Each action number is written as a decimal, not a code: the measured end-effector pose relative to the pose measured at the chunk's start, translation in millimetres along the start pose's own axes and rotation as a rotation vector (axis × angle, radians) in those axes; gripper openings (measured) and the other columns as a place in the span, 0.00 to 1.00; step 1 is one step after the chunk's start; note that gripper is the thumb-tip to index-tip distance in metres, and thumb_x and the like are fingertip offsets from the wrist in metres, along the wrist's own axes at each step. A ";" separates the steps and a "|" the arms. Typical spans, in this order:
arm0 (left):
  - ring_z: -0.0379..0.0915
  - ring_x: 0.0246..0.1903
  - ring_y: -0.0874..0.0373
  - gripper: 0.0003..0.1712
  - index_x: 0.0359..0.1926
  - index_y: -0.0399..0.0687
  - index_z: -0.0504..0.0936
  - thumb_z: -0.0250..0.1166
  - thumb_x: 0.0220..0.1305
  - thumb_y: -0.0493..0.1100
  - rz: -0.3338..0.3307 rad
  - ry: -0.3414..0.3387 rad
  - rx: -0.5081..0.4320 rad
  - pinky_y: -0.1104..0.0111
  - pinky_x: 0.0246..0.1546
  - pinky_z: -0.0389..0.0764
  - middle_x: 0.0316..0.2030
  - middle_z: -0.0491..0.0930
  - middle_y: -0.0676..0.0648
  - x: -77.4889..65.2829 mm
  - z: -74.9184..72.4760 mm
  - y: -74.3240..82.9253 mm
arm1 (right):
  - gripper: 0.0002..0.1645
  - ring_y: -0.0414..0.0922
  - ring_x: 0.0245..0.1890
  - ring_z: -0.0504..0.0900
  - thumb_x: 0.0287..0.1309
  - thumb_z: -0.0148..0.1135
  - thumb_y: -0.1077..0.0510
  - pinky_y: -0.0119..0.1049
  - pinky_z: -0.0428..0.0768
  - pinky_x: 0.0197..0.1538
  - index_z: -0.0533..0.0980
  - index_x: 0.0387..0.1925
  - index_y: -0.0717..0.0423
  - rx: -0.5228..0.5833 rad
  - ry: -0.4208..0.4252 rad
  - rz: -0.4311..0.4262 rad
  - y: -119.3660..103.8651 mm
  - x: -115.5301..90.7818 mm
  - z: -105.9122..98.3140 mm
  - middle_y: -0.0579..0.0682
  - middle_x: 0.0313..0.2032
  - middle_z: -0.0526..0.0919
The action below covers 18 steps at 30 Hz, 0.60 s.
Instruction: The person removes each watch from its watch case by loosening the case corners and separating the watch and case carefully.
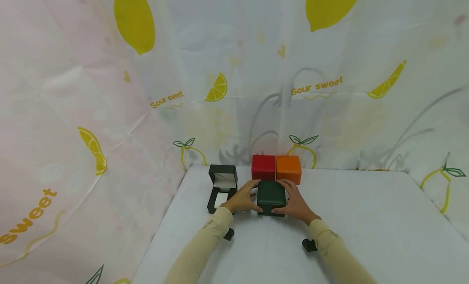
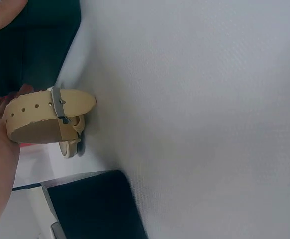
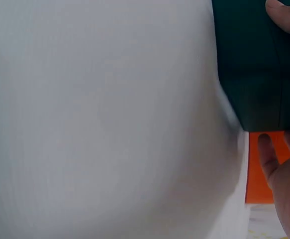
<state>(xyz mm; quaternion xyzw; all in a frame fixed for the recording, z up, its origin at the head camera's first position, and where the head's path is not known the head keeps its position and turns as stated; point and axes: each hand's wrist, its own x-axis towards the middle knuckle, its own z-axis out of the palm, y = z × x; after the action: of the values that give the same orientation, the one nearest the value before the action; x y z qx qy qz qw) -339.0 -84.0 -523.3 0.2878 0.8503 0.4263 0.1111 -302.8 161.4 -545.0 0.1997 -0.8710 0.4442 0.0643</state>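
A closed dark green watch box (image 1: 271,196) sits on the white table between both hands. My left hand (image 1: 242,197) grips its left side, thumb toward the front and fingers round the back corner. From the right, my right hand (image 1: 296,203) holds the opposite side in the same way. A wristwatch with a beige strap (image 2: 50,112) lies on the cloth beside the green box, its strap buckled into a loop; in the head view the left hand mostly hides it. To the left stands a dark box (image 1: 223,174) with its lid up and a white cushion (image 1: 221,199) inside.
Directly behind the green box, a red box (image 1: 263,168) and an orange box (image 1: 289,168) stand side by side near the table's back edge. A lemon-printed curtain (image 1: 234,125) rises behind the white table (image 1: 271,255) and along its left side.
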 end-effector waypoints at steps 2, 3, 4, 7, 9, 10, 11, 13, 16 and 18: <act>0.59 0.67 0.53 0.65 0.74 0.44 0.53 0.84 0.39 0.41 -0.001 -0.003 0.055 0.67 0.61 0.71 0.70 0.57 0.46 0.5 0.3 -0.4 | 0.66 0.57 0.66 0.60 0.33 0.83 0.41 0.64 0.66 0.62 0.59 0.72 0.53 -0.011 -0.019 0.011 1.6 -0.9 -2.6 0.55 0.69 0.56; 0.59 0.67 0.53 0.65 0.74 0.44 0.53 0.84 0.39 0.43 0.001 -0.006 0.078 0.67 0.61 0.71 0.70 0.57 0.46 0.8 0.2 -0.3 | 0.66 0.57 0.66 0.60 0.33 0.83 0.41 0.64 0.65 0.63 0.58 0.72 0.53 -0.013 -0.029 0.020 2.2 -1.1 -3.7 0.55 0.70 0.56; 0.59 0.67 0.53 0.66 0.75 0.43 0.53 0.84 0.39 0.44 0.004 -0.008 0.099 0.67 0.62 0.70 0.70 0.57 0.46 1.1 -0.6 0.0 | 0.67 0.57 0.67 0.60 0.33 0.83 0.41 0.64 0.65 0.63 0.58 0.73 0.53 -0.009 -0.036 0.027 2.3 -0.8 -4.7 0.55 0.70 0.56; 0.59 0.66 0.54 0.67 0.75 0.43 0.52 0.84 0.39 0.47 0.001 -0.023 0.142 0.66 0.63 0.69 0.70 0.58 0.46 3.1 -2.3 1.0 | 0.67 0.58 0.67 0.60 0.33 0.83 0.40 0.64 0.64 0.64 0.57 0.73 0.51 -0.001 -0.053 0.057 2.3 0.0 -6.5 0.56 0.71 0.56; 0.59 0.67 0.54 0.69 0.75 0.42 0.50 0.84 0.38 0.47 -0.011 -0.038 0.138 0.64 0.64 0.68 0.70 0.57 0.46 4.2 -2.9 1.8 | 0.68 0.58 0.68 0.59 0.33 0.83 0.40 0.64 0.63 0.64 0.56 0.73 0.50 0.004 -0.060 0.076 2.0 -0.2 -6.7 0.56 0.71 0.57; 0.59 0.67 0.53 0.69 0.76 0.43 0.49 0.84 0.38 0.47 -0.018 -0.043 0.138 0.63 0.65 0.67 0.70 0.57 0.46 4.7 -3.0 2.1 | 0.68 0.58 0.68 0.59 0.33 0.83 0.40 0.64 0.63 0.64 0.56 0.73 0.50 0.002 -0.062 0.084 2.0 -0.4 -6.7 0.56 0.71 0.57; 0.58 0.67 0.53 0.71 0.76 0.43 0.48 0.84 0.38 0.47 -0.026 -0.048 0.143 0.62 0.65 0.66 0.71 0.57 0.46 5.3 -3.2 2.4 | 0.68 0.58 0.68 0.59 0.33 0.83 0.40 0.64 0.62 0.65 0.56 0.73 0.50 0.002 -0.062 0.092 1.7 -0.5 -6.6 0.57 0.71 0.57; 0.57 0.68 0.53 0.73 0.77 0.44 0.45 0.85 0.37 0.47 -0.036 -0.057 0.152 0.59 0.67 0.63 0.72 0.56 0.45 6.1 -3.4 3.3 | 0.68 0.59 0.67 0.60 0.33 0.83 0.40 0.65 0.62 0.64 0.56 0.73 0.51 -0.002 -0.062 0.096 1.5 -0.6 -6.4 0.57 0.70 0.58; 0.53 0.70 0.54 0.77 0.77 0.46 0.40 0.85 0.35 0.46 -0.041 -0.068 0.167 0.58 0.70 0.57 0.74 0.53 0.46 7.8 -2.9 3.1 | 0.68 0.59 0.67 0.60 0.32 0.83 0.41 0.65 0.62 0.64 0.56 0.73 0.51 -0.002 -0.055 0.095 1.8 -0.1 -6.3 0.57 0.70 0.58; 0.50 0.71 0.56 0.79 0.78 0.48 0.37 0.85 0.35 0.45 -0.042 -0.080 0.174 0.58 0.71 0.54 0.75 0.51 0.47 9.4 -2.4 2.2 | 0.68 0.58 0.67 0.60 0.32 0.83 0.40 0.64 0.62 0.64 0.57 0.73 0.51 0.000 -0.054 0.094 2.3 0.6 -6.4 0.57 0.70 0.59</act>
<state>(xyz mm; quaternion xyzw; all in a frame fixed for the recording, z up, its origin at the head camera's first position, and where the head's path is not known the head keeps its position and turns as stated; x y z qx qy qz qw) -346.8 -79.0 -519.5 0.2953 0.8848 0.3367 0.1288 -304.8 167.6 -542.7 0.1705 -0.8809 0.4411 0.0200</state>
